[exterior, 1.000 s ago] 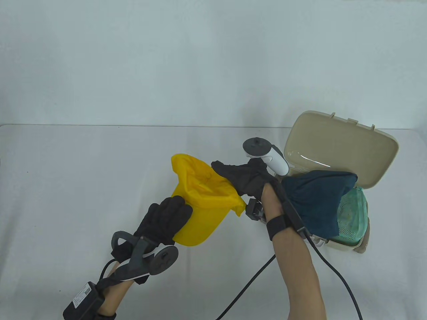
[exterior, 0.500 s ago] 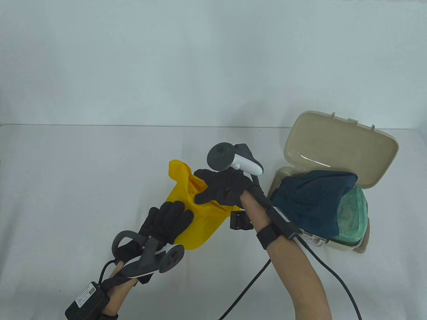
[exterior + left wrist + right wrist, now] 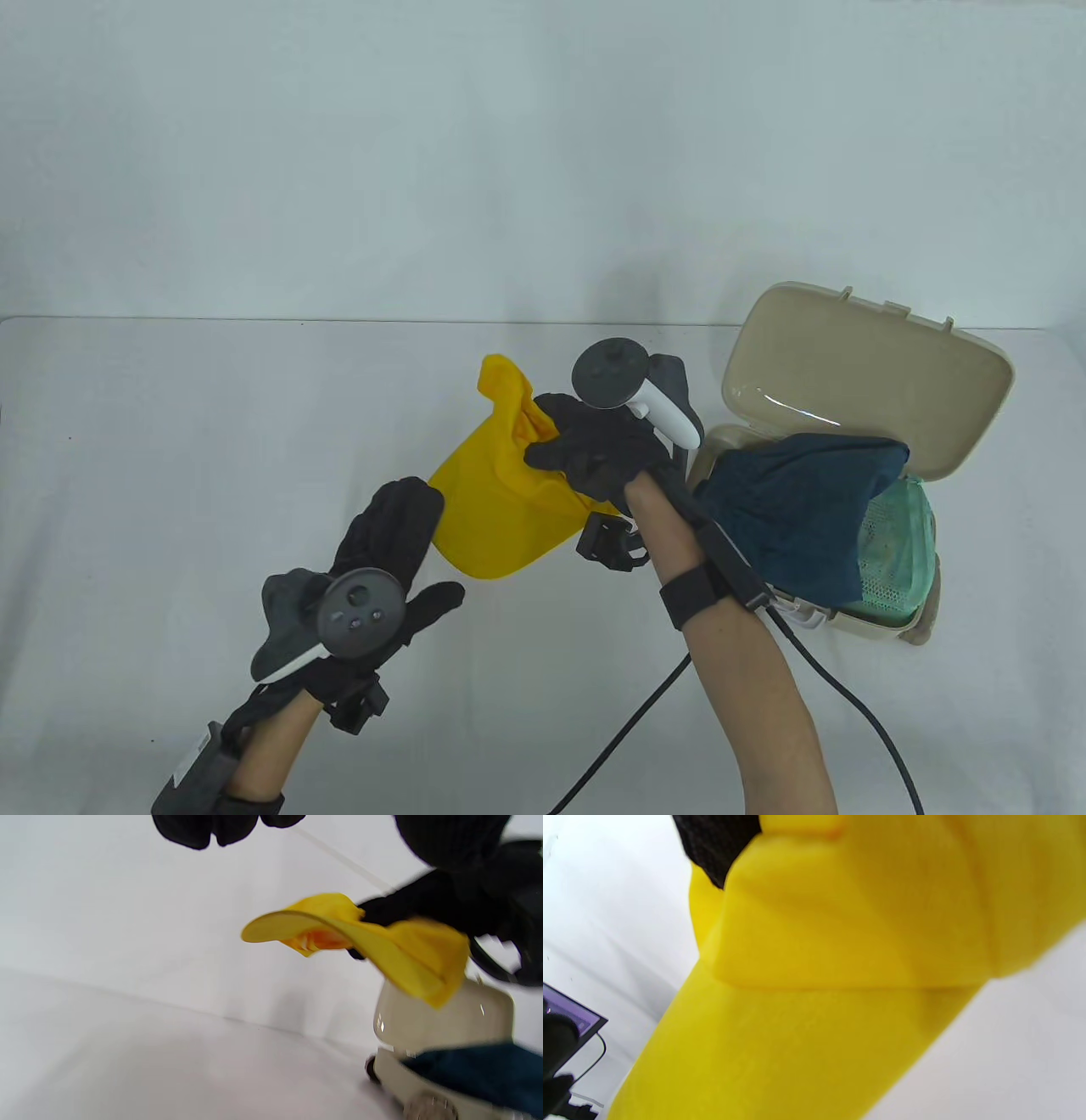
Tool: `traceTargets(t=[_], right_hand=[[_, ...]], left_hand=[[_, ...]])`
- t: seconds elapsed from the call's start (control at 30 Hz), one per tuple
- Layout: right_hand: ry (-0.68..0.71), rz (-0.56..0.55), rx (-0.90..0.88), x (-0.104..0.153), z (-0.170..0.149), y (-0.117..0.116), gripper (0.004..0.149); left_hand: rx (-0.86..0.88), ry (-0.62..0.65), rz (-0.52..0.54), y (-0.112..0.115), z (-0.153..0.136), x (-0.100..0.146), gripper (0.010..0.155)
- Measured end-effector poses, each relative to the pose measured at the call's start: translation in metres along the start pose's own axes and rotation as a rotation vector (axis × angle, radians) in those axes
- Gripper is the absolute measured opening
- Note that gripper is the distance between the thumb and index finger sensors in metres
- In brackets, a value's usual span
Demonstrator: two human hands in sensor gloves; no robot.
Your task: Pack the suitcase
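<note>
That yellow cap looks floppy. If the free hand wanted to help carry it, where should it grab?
Probably the stiff brim of the yellow cap, approached from the person's left. The brim juts toward the left hand, which is open, and it holds its flat shape, while the soft crown is bunched up in the right hand. Pinching the brim edge, thumb on top and fingers beneath, should steady it.

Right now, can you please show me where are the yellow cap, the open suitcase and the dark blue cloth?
yellow cap (image 3: 492,518): table view, on its flat brim.
suitcase (image 3: 865,373): table view, on the inside of its raised lid.
dark blue cloth (image 3: 797,509): table view, on its middle, draped over the suitcase.
</note>
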State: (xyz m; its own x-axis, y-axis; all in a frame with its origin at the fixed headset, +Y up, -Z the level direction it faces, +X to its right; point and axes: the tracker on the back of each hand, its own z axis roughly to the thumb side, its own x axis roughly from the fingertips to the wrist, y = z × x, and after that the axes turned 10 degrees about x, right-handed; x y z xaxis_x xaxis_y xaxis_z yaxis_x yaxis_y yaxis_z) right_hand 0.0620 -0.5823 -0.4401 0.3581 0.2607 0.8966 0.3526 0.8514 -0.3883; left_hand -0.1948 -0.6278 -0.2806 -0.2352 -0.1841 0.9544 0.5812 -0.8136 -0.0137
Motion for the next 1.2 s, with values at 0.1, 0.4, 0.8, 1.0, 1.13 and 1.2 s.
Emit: traceTargets(t=[0.1,0.4,0.8,1.0,1.13,1.2], right_hand=[[0.013,-0.046,-0.06,0.007,-0.003,-0.004,0.072],[0.076,-0.108,-0.168,0.022,0.008,-0.039,0.072],[0.106,-0.124,0.033,0.028,0.033,-0.045,0.08],[0.054,-0.162,0.21,0.035,0.032,-0.032,0.088],[-0.001,-0.182,0.285,0.037,0.026,-0.034,0.093],[0.024,-0.133,0.252,0.036,0.025,-0.041,0.096]], left_hand=[[0.418,-0.118,-0.061,0.005,-0.028,-0.006,0.09],[1.119,-0.347,-0.17,0.035,-0.067,-0.008,0.086],[1.24,-0.327,-0.088,0.02,-0.091,-0.008,0.052],[1.244,-0.334,-0.031,0.008,-0.106,-0.005,0.051],[1.102,-0.333,-0.022,0.005,-0.103,-0.006,0.051],[1.054,-0.331,-0.03,0.006,-0.1,-0.007,0.051]])
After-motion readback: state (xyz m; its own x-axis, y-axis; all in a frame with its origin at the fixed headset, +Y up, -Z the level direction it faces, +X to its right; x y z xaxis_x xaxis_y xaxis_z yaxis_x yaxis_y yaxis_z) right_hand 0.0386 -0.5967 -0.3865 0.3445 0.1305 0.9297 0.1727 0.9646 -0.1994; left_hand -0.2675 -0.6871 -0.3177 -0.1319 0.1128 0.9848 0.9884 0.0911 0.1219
